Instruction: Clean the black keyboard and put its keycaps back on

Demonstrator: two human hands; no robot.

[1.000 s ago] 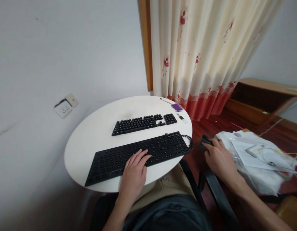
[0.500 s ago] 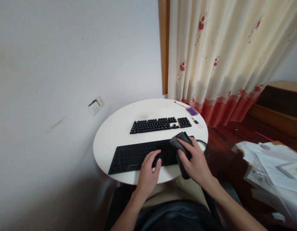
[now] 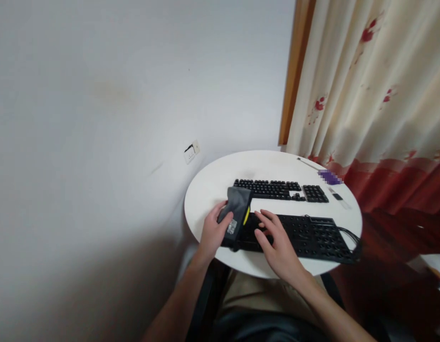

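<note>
My left hand grips a dark grey cloth with a pale printed patch and a yellow edge. The cloth covers the left end of a black keyboard base, whose caps are off. Over the middle of that base hovers my right hand, fingers apart and holding nothing. Beyond it, black keycaps lie laid out in keyboard order, with the cloth's top overlapping their left end in view.
Everything rests on a round white table against a wall with a socket. At its right lie a purple item with a thin stick and a small black-and-clear tool. A cable bunches at the base's right end.
The grey cloth has passed from my right hand to my left and moved to the left end of the keyboard base. My right hand has opened. The view has turned left.
</note>
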